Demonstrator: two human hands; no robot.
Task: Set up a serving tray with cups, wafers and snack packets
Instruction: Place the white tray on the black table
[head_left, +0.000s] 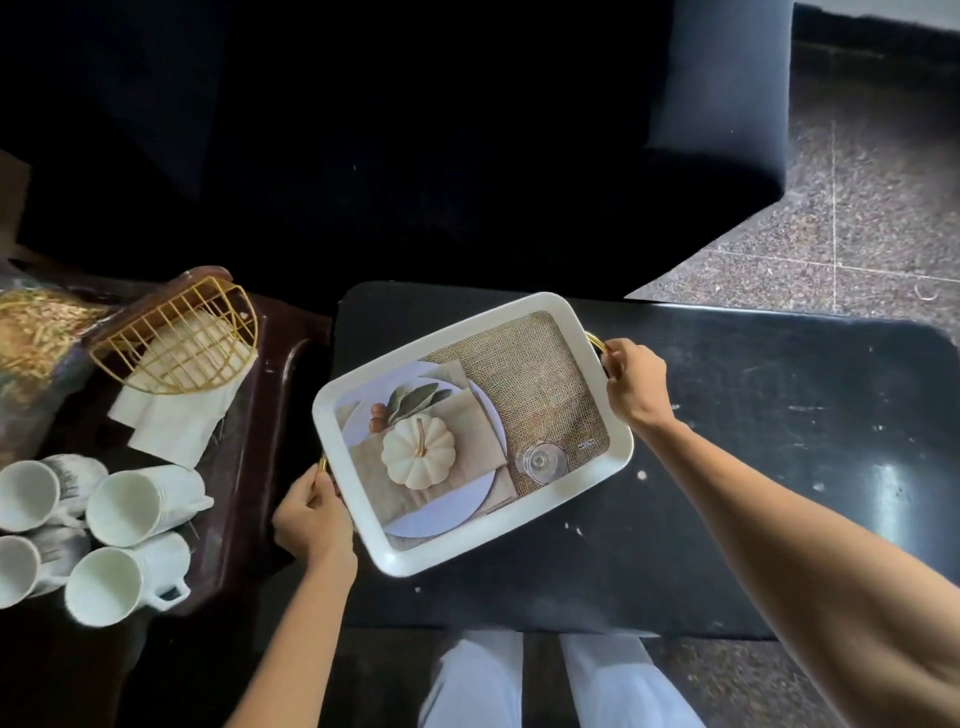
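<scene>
A white rectangular serving tray (618, 441) with a printed pumpkin and burlap picture lies slanted over the black table (779, 441). It has gold handles at both short ends. My left hand (311, 514) grips the near-left handle and my right hand (631, 379) grips the far-right handle. Nothing real lies in the tray. Several white cups (135, 504) lie on their sides on a dark brown tray (260, 415) to the left. No wafers are visible.
On the brown tray, a gold wire napkin holder (182, 338) rests over white paper napkins (171, 421). A clear packet of yellowish snack (36, 332) sits at the far left. A dark sofa fills the background and speckled floor (857, 218) shows at the right.
</scene>
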